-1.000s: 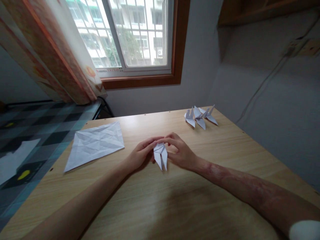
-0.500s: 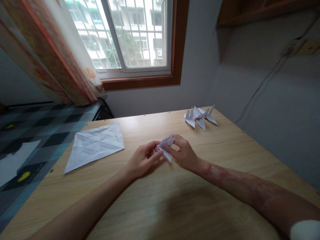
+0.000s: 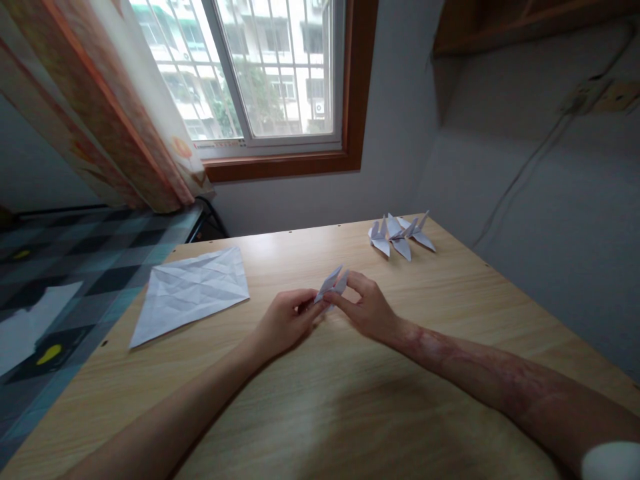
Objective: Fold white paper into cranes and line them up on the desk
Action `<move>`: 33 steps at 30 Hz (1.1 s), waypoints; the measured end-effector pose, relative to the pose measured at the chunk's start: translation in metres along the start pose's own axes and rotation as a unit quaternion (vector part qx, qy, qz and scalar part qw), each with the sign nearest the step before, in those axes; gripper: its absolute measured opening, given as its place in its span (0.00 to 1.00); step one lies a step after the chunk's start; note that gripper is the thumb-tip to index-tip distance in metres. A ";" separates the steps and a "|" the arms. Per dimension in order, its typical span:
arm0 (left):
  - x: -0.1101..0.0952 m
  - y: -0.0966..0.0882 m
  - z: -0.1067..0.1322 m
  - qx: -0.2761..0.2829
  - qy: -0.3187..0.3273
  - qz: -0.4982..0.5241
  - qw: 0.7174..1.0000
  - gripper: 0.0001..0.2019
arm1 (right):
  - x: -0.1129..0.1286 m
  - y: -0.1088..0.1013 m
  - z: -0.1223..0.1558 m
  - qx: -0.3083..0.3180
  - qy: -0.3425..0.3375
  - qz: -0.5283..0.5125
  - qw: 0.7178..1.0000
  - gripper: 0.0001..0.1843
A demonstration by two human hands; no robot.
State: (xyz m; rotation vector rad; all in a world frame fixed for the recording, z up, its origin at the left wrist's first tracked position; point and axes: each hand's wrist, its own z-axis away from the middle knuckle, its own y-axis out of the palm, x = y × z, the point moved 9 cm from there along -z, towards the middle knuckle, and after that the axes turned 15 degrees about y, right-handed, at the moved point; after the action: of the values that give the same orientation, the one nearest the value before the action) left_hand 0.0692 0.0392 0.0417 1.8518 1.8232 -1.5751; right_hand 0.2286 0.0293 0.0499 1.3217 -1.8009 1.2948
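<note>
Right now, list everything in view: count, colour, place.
Table: one, light wood, centre
Paper birds: three, white, table's far right
Creased sheet: one, white, table's left
Folded paper: one, white, table's middle
Checked cloth: one, dark, left
Loose paper: count unclear, white, on cloth
Curtain: one, orange and cream, upper left
Window: one, brown frame, top centre
Shelf: one, brown, upper right
Cable: one, pale, right wall
Unclear thing: one, white, bottom right
Left hand: one, bare, on folded paper
Right hand: one, bare, on folded paper
</note>
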 end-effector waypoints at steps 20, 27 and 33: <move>0.008 -0.005 0.001 -0.032 -0.030 0.111 0.993 0.24 | -0.024 0.027 -0.005 0.154 0.133 -0.229 0.952 0.22; 0.008 -0.004 0.002 -0.043 -0.039 0.145 0.988 0.22 | -0.013 0.028 -0.001 0.180 0.115 -0.229 0.950 0.23; 0.012 0.014 0.004 -0.006 -0.085 0.255 0.963 0.23 | -0.021 0.031 0.001 0.194 0.147 -0.235 0.941 0.25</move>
State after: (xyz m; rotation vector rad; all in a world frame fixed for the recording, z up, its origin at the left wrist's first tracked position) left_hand 0.0750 0.0410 0.0242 1.9042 1.1544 -1.4640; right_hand 0.2074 0.0379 0.0201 1.5434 -0.9761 1.5112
